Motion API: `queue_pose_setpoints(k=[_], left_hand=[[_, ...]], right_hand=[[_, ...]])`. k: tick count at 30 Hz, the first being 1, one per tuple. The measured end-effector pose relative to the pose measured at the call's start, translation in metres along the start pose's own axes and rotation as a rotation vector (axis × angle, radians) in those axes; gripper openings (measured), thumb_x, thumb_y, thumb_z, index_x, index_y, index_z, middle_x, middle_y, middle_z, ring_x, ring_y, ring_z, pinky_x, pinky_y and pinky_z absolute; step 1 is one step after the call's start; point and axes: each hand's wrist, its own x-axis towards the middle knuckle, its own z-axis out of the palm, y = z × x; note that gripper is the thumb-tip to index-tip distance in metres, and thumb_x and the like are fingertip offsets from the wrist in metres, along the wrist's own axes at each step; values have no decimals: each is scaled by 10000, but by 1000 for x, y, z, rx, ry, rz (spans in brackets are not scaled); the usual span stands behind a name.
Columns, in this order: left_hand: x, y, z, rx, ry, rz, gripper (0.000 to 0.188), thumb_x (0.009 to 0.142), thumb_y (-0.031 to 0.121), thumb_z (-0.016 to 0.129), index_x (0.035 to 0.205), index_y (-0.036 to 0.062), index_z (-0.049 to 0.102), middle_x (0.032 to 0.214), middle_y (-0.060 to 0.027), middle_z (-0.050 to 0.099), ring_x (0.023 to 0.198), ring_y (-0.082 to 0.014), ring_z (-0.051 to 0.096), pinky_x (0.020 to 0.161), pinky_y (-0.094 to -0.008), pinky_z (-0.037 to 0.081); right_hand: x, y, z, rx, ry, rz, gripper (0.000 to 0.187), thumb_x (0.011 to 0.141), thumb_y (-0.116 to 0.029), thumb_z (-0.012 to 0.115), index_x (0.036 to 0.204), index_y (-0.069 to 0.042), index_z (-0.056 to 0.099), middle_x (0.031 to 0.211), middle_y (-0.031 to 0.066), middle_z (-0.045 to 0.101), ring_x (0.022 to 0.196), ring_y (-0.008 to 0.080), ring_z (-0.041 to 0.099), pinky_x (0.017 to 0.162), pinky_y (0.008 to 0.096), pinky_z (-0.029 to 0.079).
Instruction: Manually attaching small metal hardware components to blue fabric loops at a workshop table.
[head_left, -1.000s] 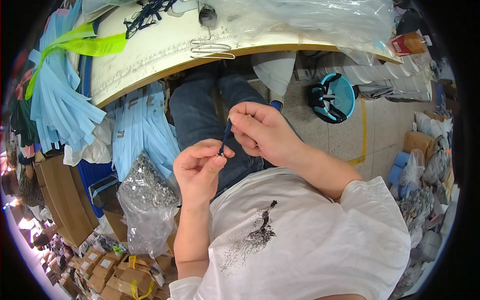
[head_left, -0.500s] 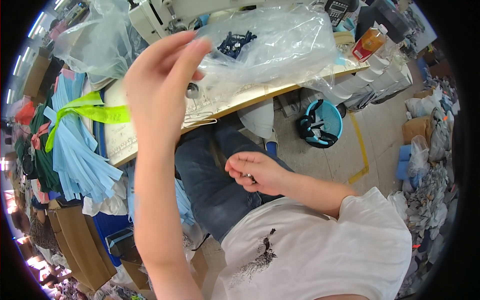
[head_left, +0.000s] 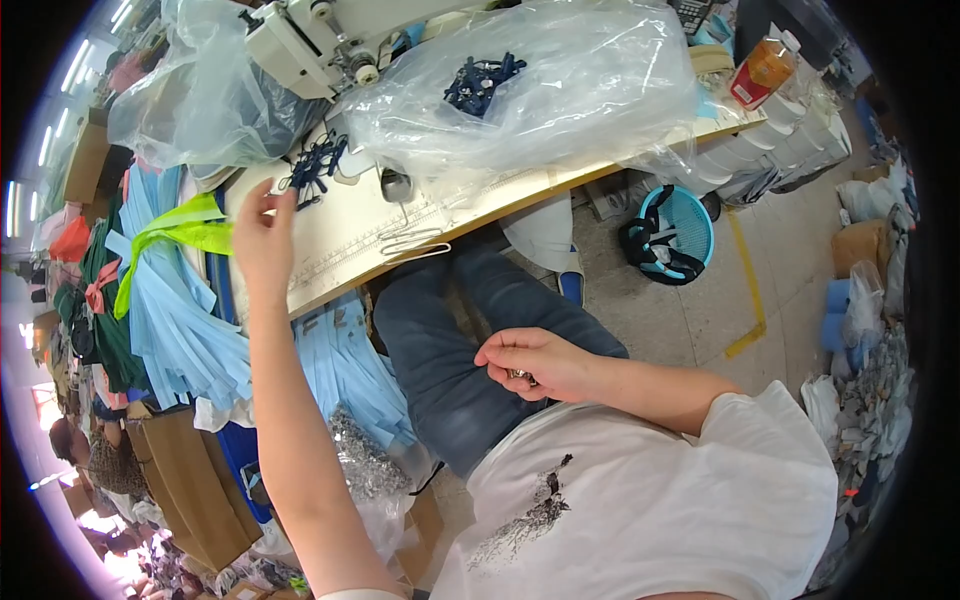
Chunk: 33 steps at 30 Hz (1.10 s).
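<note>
My left hand (head_left: pixel 264 240) is raised over the left end of the sewing table (head_left: pixel 345 250), its fingers bent and apart, with nothing visible in them. It is beside a bunch of dark blue pieces (head_left: pixel 318 168) with small metal parts. A neon-green strip (head_left: pixel 190 232) runs up to its wrist side, over a bundle of light blue strips (head_left: pixel 185 310). Above my lap, my right hand (head_left: pixel 545 362) is closed around small shiny metal pieces (head_left: pixel 521 376), partly hidden by the fingers. More dark blue pieces (head_left: pixel 483 84) lie on a clear plastic bag (head_left: pixel 580 110).
A white sewing machine (head_left: pixel 300 45) stands at the back. Bent wire (head_left: pixel 415 243) sits at the table's front edge. An orange-filled bottle (head_left: pixel 765 68) is at the right end. A turquoise basket (head_left: pixel 692 232) stands on the floor. Cardboard (head_left: pixel 180 480) is at lower left.
My left hand has moved down and left from before the sewing machine and plastic bag, uncovering the dark blue bunch. My right hand stays closed above my lap. The view has shifted slightly.
</note>
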Motion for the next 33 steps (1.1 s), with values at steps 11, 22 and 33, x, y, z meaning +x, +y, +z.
queue_pose_setpoints(k=[11, 22, 33], left_hand=[[-19, 8, 15, -256, 41, 35, 108, 874, 97, 642, 947, 20, 627, 1080, -117, 669, 908, -191, 600, 811, -314, 459], [-102, 43, -40, -1194, -97, -163, 52, 926, 52, 560, 967, 19, 560, 849, -130, 638, 781, -236, 619, 794, -420, 533], [-258, 87, 1, -1100, -175, -501, 117, 879, -60, 624, 993, -39, 641, 997, -140, 637, 746, -164, 630, 637, -281, 548]], right_hand=[[-12, 11, -4, -72, -73, -32, 245, 1000, -209, 531, 1062, 7, 627, 767, -9, 504, 564, 31, 369, 426, 183, 240], [-18, -8, 4, 20, -141, -92, 292, 989, -208, 548, 1164, 18, 605, 846, 23, 557, 583, 41, 390, 428, 171, 279], [-15, -7, 9, 5, -135, -101, 260, 989, -227, 553, 1128, -10, 589, 886, 23, 575, 588, 29, 431, 412, 160, 290]])
